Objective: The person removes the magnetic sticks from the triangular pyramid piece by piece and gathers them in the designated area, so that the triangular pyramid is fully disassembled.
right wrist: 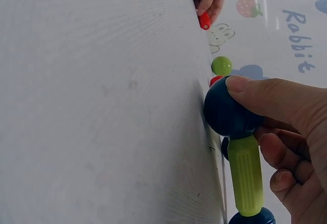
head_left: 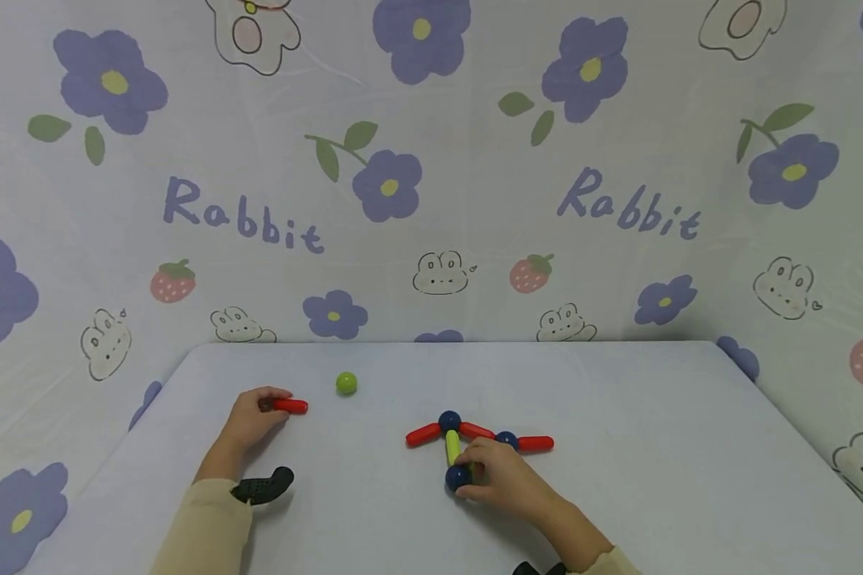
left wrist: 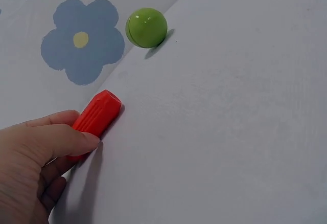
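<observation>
At the table's left side my left hand [head_left: 253, 419] pinches a red magnetic rod [head_left: 291, 406] between thumb and fingers; the rod [left wrist: 100, 112] lies low along the tabletop. Farther back sits a lime-green ball [head_left: 346, 383], apart from that hand. My right hand [head_left: 507, 479] grips a dark blue ball [head_left: 458, 477], its thumb [right wrist: 240, 84] on top of it. From this ball a lime-green rod [head_left: 452, 449] leads to a blue ball [head_left: 449, 422] with red rods [head_left: 423, 434] on both sides. Another blue ball [head_left: 507, 440], partly behind the hand, carries a red rod [head_left: 535, 443] pointing right.
The white tabletop [head_left: 359, 511] ends at a patterned cloth [head_left: 467, 200] with flowers and rabbits behind it. A black wrist strap piece [head_left: 264, 485] sticks out from the left sleeve [head_left: 208, 527]. A second black piece [head_left: 539, 569] shows beside the right sleeve.
</observation>
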{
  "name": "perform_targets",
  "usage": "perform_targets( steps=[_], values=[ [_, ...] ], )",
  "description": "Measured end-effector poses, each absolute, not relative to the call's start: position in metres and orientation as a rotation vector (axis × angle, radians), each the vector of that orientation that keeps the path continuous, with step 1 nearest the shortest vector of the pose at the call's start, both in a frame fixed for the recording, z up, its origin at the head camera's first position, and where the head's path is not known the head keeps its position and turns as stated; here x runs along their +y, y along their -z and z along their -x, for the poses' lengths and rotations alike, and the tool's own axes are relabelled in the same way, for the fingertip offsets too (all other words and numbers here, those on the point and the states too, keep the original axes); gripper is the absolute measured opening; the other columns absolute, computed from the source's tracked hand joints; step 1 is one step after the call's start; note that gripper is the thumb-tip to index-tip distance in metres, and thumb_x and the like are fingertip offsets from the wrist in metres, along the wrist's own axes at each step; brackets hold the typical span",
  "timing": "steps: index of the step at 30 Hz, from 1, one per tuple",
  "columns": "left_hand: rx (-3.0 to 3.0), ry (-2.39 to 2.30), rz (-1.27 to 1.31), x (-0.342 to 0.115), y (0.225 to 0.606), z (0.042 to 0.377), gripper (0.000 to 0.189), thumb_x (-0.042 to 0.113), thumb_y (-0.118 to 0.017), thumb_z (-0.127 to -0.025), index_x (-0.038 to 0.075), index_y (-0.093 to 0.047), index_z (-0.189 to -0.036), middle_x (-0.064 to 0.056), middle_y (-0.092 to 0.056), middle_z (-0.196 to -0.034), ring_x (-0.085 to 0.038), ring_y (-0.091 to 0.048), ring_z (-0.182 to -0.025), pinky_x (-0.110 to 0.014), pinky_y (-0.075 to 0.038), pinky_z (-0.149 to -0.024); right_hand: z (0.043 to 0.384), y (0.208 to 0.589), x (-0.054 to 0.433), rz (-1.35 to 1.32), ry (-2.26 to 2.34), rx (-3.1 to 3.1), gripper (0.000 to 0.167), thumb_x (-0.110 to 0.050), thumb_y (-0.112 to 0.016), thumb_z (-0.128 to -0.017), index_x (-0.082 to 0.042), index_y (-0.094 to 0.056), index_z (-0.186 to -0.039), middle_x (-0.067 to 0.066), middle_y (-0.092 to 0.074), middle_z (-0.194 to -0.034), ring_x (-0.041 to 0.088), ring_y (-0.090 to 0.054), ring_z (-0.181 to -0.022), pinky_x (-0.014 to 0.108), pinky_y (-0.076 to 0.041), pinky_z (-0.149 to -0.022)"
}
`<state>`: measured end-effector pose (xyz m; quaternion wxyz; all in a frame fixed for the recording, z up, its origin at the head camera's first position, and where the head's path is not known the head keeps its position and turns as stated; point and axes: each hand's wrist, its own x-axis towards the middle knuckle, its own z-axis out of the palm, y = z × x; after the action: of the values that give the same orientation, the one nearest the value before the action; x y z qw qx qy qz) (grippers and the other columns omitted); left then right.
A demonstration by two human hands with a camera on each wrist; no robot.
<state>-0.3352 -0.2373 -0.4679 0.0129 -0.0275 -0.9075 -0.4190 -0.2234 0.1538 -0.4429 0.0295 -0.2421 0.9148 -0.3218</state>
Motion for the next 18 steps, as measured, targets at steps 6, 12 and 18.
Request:
perform_targets(
  steps=[6,12,18],
  values=[
    [-2.69,1.422,-0.05,-0.228,0.477,0.324,0.041,0.008,-0.059,-0.087,0.004,-0.053,-0.127,-0.021,-0.043,-0.136,-0.037,-0.039,-0.126,-0.052,-0.034,-0.104,0.223,0.445,0.152,0.716,1.005,2.826,0.032,-0.017,-0.078,-0.074,-0.005,-0.068,-0.102,-0.003,-0.058,-0.088,0.01,-0.049,-0.074,0.016,-0.045,-0.063],
    [-2.573,1.219,0.037,-0.201,0.482,0.314,0.038,0.01,-0.061,-0.084,0.002,-0.057,-0.121,-0.018,-0.033,-0.144,-0.037,-0.031,-0.133,-0.056,-0.026,-0.109,0.224,0.444,0.155,0.721,1.006,2.808,0.031,-0.019,-0.078,-0.074,-0.007,-0.069,-0.1,-0.004,-0.059,-0.086,0.009,-0.049,-0.072,0.016,-0.045,-0.06],
    [-2.556,1.162,0.046,-0.197,0.482,0.312,0.042,0.01,-0.065,-0.083,0.002,-0.056,-0.123,-0.02,-0.028,-0.147,-0.039,-0.032,-0.131,-0.058,-0.026,-0.107,0.235,0.423,0.154,0.681,1.008,2.769,0.031,-0.023,-0.076,-0.077,-0.005,-0.068,-0.102,0.001,-0.062,-0.087,0.013,-0.049,-0.077,0.018,-0.042,-0.059]
  ],
)
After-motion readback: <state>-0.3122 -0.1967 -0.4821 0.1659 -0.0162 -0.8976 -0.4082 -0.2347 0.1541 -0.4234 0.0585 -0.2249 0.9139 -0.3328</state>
